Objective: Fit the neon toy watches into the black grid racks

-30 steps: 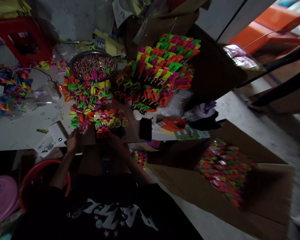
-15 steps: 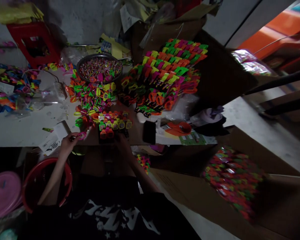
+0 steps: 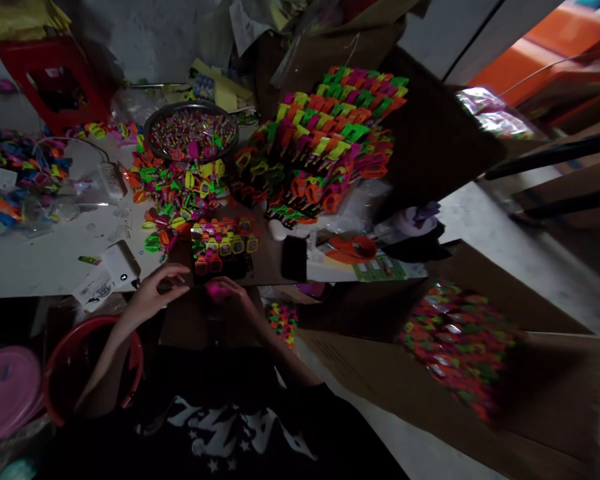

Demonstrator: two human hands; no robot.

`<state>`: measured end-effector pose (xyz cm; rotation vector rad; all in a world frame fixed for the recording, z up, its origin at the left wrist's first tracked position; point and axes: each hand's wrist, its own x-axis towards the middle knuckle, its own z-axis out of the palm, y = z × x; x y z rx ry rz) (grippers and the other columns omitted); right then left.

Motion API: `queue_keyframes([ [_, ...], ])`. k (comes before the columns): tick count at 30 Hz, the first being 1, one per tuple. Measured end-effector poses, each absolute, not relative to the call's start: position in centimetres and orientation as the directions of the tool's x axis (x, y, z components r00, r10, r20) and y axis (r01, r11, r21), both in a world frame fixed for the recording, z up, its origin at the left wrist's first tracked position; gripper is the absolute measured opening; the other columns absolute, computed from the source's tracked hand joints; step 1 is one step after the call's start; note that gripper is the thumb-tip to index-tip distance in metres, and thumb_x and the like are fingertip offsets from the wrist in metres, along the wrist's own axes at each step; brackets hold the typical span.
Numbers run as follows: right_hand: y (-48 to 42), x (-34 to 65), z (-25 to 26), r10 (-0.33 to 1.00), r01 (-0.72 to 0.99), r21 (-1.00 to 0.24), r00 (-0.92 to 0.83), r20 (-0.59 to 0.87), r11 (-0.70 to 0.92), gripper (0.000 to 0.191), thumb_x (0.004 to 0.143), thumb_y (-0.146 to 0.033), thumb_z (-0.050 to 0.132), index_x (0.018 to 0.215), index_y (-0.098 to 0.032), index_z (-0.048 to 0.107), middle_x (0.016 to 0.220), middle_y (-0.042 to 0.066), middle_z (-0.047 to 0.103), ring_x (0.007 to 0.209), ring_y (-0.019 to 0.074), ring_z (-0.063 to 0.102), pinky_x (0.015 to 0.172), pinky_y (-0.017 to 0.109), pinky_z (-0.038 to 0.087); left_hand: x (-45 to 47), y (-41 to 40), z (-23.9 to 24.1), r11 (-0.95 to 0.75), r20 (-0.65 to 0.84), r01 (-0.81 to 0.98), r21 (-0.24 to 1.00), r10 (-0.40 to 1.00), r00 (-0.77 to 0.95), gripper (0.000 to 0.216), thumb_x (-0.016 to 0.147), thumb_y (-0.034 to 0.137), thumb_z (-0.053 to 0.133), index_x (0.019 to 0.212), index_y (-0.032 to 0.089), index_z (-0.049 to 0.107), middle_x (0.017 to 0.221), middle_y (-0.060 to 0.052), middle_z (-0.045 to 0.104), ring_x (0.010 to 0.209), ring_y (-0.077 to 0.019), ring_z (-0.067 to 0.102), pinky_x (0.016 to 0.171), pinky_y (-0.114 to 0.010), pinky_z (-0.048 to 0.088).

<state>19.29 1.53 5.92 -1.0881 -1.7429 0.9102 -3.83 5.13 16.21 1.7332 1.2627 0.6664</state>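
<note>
My right hand [image 3: 236, 293] is closed on a bright pink toy watch [image 3: 217, 291] at the table's front edge; its finer shape is blurred. To its left, my left hand [image 3: 161, 288] holds nothing, its thumb and fingers apart. Just beyond both hands lies a dark display card [image 3: 235, 268] carrying rows of yellow, orange and pink toy watches [image 3: 225, 245]. A loose heap of coloured toy watches [image 3: 180, 183] spreads behind it.
A metal bowl [image 3: 148, 137] of small wrapped pieces stands behind the heap. Stacked watch cards [image 3: 325, 140] rise at the right. Nearby are a phone [image 3: 295, 258], orange-handled scissors [image 3: 353, 249] and a white box [image 3: 120, 263]. A red bucket [image 3: 139, 353] and a large carton [image 3: 370, 373] flank me below.
The pink toy watch has passed from my left hand to my right. My left hand has opened and moved right; my right hand has drawn back from the card. The view has shifted slightly.
</note>
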Motion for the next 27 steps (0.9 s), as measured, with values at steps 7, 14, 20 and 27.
queue_keyframes([
  [7, 6.5, 23.3, 0.0, 0.998, 0.389, -0.919, 0.009, -0.07, -0.068, 0.025, 0.086, -0.036, 0.061, 0.088, -0.014, 0.074, 0.087, 0.008, 0.075, 0.083, 0.0225, 0.069, 0.075, 0.031, 0.055, -7.6, 10.5, 5.5, 0.111, -0.092, 0.725, 0.68, 0.994, -0.065, 0.03, 0.085, 0.028, 0.054, 0.111, 0.016, 0.062, 0.111, -0.01, 0.068, 0.088, -0.0191, 0.067, 0.078, -0.03, 0.053],
  [14, 8.2, 22.1, -1.3, 0.987, 0.609, -0.783, -0.004, -0.163, -0.127, 0.022, 0.087, -0.029, 0.06, 0.093, -0.013, 0.075, 0.089, 0.009, 0.075, 0.082, 0.0227, 0.069, 0.072, 0.027, 0.051, -7.3, 11.5, 1.3, 0.221, -0.18, 0.874, 0.432, 0.971, -0.156, 0.039, 0.09, 0.035, 0.058, 0.125, 0.019, 0.056, 0.125, -0.013, 0.065, 0.109, -0.0267, 0.066, 0.088, -0.033, 0.05],
  [20, 8.4, 21.5, -0.4, 0.983, 0.697, -0.707, -0.013, -0.182, -0.122, 0.024, 0.088, -0.018, 0.058, 0.107, -0.013, 0.072, 0.105, 0.014, 0.074, 0.093, 0.0245, 0.07, 0.08, 0.028, 0.052, -6.8, 12.0, 1.3, 0.327, -0.234, 0.846, 0.422, 0.94, -0.247, 0.043, 0.091, 0.046, 0.057, 0.125, 0.021, 0.052, 0.119, -0.012, 0.07, 0.108, -0.0296, 0.066, 0.084, -0.034, 0.049],
  [27, 8.6, 21.2, 1.4, 0.977, 0.762, -0.646, -0.108, -0.183, -0.037, 0.027, 0.09, -0.013, 0.056, 0.114, -0.01, 0.07, 0.112, 0.016, 0.072, 0.102, 0.0247, 0.069, 0.087, 0.027, 0.05, -7.1, 13.0, 0.4, 0.314, -0.263, 0.814, 0.488, 0.943, -0.206, 0.04, 0.087, 0.041, 0.062, 0.123, 0.021, 0.059, 0.118, -0.009, 0.071, 0.112, -0.0252, 0.065, 0.086, -0.028, 0.047],
])
